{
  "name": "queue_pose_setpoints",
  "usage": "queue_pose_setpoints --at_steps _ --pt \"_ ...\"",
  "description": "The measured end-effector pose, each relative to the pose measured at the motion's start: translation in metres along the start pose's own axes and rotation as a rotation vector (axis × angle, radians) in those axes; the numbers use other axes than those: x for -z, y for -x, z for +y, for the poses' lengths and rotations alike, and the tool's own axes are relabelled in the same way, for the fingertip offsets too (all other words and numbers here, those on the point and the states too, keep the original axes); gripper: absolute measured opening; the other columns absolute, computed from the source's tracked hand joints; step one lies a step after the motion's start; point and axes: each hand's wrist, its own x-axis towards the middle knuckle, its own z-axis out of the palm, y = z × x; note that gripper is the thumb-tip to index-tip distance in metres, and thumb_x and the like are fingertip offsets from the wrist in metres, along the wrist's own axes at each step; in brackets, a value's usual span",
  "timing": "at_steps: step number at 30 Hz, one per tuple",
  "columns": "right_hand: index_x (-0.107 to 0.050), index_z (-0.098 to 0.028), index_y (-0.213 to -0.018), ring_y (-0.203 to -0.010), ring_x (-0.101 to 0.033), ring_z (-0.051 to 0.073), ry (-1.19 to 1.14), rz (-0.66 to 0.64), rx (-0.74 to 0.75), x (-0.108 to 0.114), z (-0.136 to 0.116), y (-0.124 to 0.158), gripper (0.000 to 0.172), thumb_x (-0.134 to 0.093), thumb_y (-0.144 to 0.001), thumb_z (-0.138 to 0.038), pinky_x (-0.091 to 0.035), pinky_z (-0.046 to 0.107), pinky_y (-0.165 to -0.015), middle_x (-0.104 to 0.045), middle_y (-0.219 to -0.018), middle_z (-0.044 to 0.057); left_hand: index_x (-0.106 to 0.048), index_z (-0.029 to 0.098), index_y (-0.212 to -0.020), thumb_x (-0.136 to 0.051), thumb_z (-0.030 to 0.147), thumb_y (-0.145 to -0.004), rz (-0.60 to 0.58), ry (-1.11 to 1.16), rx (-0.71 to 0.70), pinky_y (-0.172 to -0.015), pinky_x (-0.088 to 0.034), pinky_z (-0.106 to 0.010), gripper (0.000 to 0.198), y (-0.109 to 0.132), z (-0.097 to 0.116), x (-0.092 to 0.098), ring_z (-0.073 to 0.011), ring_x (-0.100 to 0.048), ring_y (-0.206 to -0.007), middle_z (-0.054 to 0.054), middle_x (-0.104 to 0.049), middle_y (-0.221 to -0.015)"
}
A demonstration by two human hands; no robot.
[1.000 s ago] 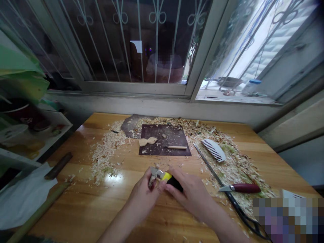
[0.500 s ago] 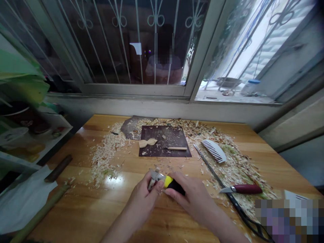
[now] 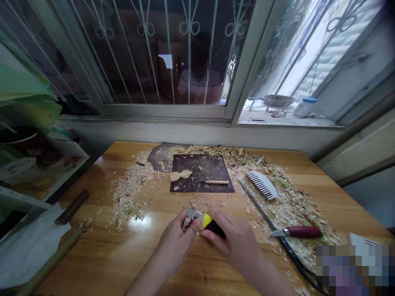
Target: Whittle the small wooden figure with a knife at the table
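Beyond both hands, wood shavings (image 3: pixel 132 187) are lying thick across the wooden table (image 3: pixel 101 250), showing much carving already done. Farther ahead, a dark cutting mat (image 3: pixel 212 166) is bearing a shaped wooden blank (image 3: pixel 180 175); a white comb (image 3: pixel 261 184) and red-handled knife (image 3: pixel 298 232) are resting rightward. The right hand (image 3: pixel 239 242) is gripping the yellow-and-black utility knife (image 3: pixel 207 224), while the left hand (image 3: pixel 175 240) is pinching a small wood piece (image 3: pixel 186 222) at its blade; trimming appears unfinished.

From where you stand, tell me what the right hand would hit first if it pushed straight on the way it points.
The right hand points left along the yellow-and-black-handled knife, so it would meet the left hand first; depth looks close.
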Motion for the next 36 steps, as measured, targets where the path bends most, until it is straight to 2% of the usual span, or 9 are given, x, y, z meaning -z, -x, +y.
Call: queue_pose_setpoints --at_steps 7,13,16,20,24,29,31,32,36 --pt "-0.056 -0.022 -0.093 -0.067 -0.057 0.019 -0.139 -0.019 -0.079 0.000 0.000 -0.001 0.028 -0.046 -0.084 -0.047 -0.036 0.027 -0.056 -0.063 -0.076 0.004 -0.057 0.019 -0.090 -0.049 0.050 -0.077 -0.018 0.046 0.005 -0.069 -0.039 -0.023 0.034 0.001 0.006 0.001 -0.0171 -0.053 -0.076 -0.001 -0.062 -0.081" --pt "-0.051 -0.022 -0.083 -0.045 -0.039 0.008 -1.017 -0.320 -0.369 -0.005 -0.003 -0.003 0.035 -0.039 -0.083 -0.055 -0.030 0.018 -0.040 -0.046 -0.060 -0.005 -0.053 0.018 -0.083 -0.051 0.052 -0.076 -0.071 0.070 0.000 -0.065 -0.036 -0.021 0.034 0.002 0.009 0.000 -0.0130 -0.047 -0.069 0.001 -0.054 -0.074" --pt "-0.047 -0.021 -0.079 -0.039 -0.028 0.004 -1.285 -0.334 -0.491 -0.010 -0.004 -0.004 0.041 -0.044 -0.077 -0.061 -0.023 0.016 -0.035 -0.039 -0.055 -0.008 -0.051 0.017 -0.079 -0.054 0.051 -0.075 -0.088 0.119 0.022 -0.059 -0.033 -0.020 0.034 0.001 0.008 -0.002 -0.0104 -0.042 -0.065 0.003 -0.047 -0.069" --pt "-0.049 -0.020 -0.086 -0.040 -0.031 0.004 -1.293 -0.216 -0.558 -0.012 -0.004 -0.007 0.040 -0.054 -0.073 -0.058 -0.023 0.016 -0.036 -0.039 -0.052 -0.009 -0.049 0.017 -0.083 -0.061 0.051 -0.069 -0.115 0.263 0.097 -0.049 -0.024 -0.019 0.039 0.001 0.008 -0.003 -0.0060 -0.032 -0.053 0.006 -0.039 -0.064" --pt "-0.049 -0.021 -0.106 -0.040 -0.032 0.004 -1.302 -0.182 -0.549 -0.013 -0.002 -0.012 0.043 -0.061 -0.074 -0.046 -0.023 0.016 -0.037 -0.040 -0.055 -0.009 -0.048 0.019 -0.091 -0.065 0.048 -0.067 -0.350 0.420 0.201 -0.044 -0.019 -0.018 0.042 0.001 0.007 0.004 -0.0035 -0.026 -0.046 0.008 -0.036 -0.061" --pt "-0.053 -0.018 -0.080 -0.038 -0.035 0.004 -1.238 -0.165 -0.591 -0.024 -0.003 -0.014 0.029 -0.064 -0.071 -0.043 -0.026 0.015 -0.036 -0.046 -0.051 -0.009 -0.049 0.018 -0.089 -0.061 0.048 -0.070 -0.601 0.338 0.252 -0.046 -0.034 -0.021 0.038 -0.004 0.004 0.015 -0.0073 -0.043 -0.046 0.006 -0.048 -0.057" --pt "-0.050 -0.018 -0.076 -0.037 -0.035 0.004 -1.238 -0.048 -0.676 -0.028 -0.004 -0.015 0.030 -0.064 -0.069 -0.044 -0.027 0.015 -0.036 -0.045 -0.048 -0.010 -0.051 0.017 -0.092 -0.061 0.046 -0.070 -0.488 0.300 0.189 -0.056 -0.042 -0.025 0.037 -0.012 0.001 0.022 -0.0117 -0.053 -0.057 0.000 -0.057 -0.068" --pt "-0.049 -0.019 -0.077 -0.036 -0.035 0.004 -1.250 0.039 -0.722 -0.029 -0.005 -0.016 0.032 -0.064 -0.069 -0.045 -0.027 0.016 -0.035 -0.044 -0.046 -0.010 -0.053 0.017 -0.091 -0.063 0.043 -0.069 -0.339 0.288 0.133 -0.064 -0.043 -0.027 0.035 -0.018 -0.001 0.026 -0.0132 -0.056 -0.067 -0.003 -0.059 -0.078" --pt "-0.048 -0.019 -0.077 -0.035 -0.037 0.005 -1.229 0.407 -0.785 -0.037 -0.004 -0.019 0.035 -0.065 -0.067 -0.048 -0.028 0.016 -0.035 -0.050 -0.048 -0.009 -0.054 0.018 -0.082 -0.070 0.040 -0.061 0.454 0.303 -0.114 -0.078 -0.042 -0.027 0.034 -0.040 -0.018 0.044 -0.0142 -0.055 -0.081 -0.001 -0.058 -0.083"
